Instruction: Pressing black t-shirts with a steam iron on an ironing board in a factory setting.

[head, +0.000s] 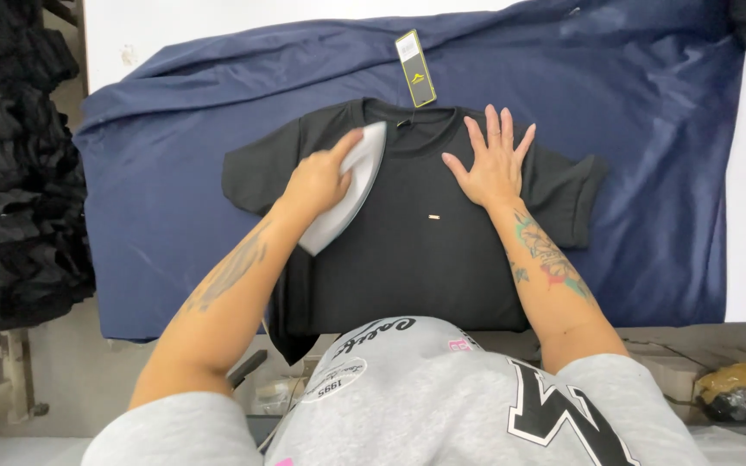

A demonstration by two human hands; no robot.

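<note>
Black T-shirt (425,250) lies flat on navy cloth (166,198), collar far. Left hand (319,179) grips a grey folding board (347,192) against its left shoulder; right hand (496,162), fingers spread wide, pins the fabric flat.

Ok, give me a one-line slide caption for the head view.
Left hand presses a white board onto a black T-shirt spread over blue cloth; right hand lies flat beside it.
</note>
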